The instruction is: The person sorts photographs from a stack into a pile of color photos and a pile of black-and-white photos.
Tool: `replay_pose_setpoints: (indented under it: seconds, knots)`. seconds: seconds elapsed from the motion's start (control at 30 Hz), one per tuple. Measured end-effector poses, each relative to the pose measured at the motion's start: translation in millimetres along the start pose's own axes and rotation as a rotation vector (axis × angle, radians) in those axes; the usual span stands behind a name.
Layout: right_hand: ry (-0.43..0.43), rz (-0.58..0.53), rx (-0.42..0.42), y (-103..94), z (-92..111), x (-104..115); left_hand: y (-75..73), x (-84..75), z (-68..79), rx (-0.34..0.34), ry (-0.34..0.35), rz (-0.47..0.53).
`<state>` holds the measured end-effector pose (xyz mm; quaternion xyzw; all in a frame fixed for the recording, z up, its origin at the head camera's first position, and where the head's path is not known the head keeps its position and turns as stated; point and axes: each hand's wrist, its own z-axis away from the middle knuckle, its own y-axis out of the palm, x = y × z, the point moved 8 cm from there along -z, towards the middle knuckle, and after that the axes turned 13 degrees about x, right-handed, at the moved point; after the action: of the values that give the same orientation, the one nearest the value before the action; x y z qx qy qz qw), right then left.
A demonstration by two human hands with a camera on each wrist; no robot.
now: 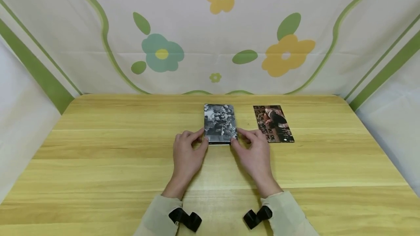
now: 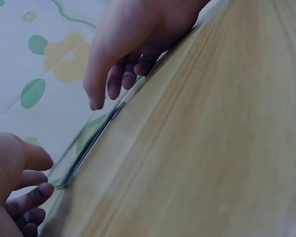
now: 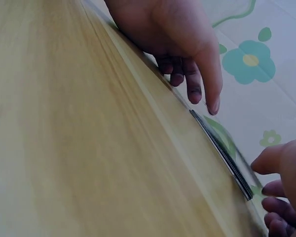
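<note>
By the left hand [image 1: 188, 154] the left side of a stack [image 1: 220, 123] is met, and by the right hand [image 1: 254, 154] its right side, thumbs toward the near corners. On each hand, thumb and forefinger are held apart and loosely bent, clamped on nothing; whether the stack is pressed or only brushed cannot quite be told from the dim wrist views. The stack is laid flat, midway between the hands, its long axis pointed away from the person; neither hand is nearer. To its right, across a gap, a card [image 1: 273, 123] is set face up, its far end slanted left; it is overlapped in the head view by the right hand's knuckles, so the right hand is much the nearer. Both are borne by a wooden table [image 1: 115, 170], backed by a flowered cloth [image 1: 190, 21].
</note>
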<state>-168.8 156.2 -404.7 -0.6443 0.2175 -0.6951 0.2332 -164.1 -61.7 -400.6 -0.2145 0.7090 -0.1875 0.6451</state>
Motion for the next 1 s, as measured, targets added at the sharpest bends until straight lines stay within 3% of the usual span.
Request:
replay_pose_setpoints:
  seconds: [0.4, 0.73, 1.0]
  knots:
    - [-0.063, -0.122, -0.046, 0.3, 1.3, 4.2, -5.7, -0.5, 2.3, -0.061, 0.047, 0.176]
    - [-0.116, -0.24, -0.073, -2.3, 3.7, 9.2, -5.1, 2.8, 2.3, -0.053, 0.007, 0.385]
    - [-0.128, -0.264, -0.077, -3.5, 5.3, 11.0, -3.5, 2.5, 1.0, -0.038, -0.008, 0.428]
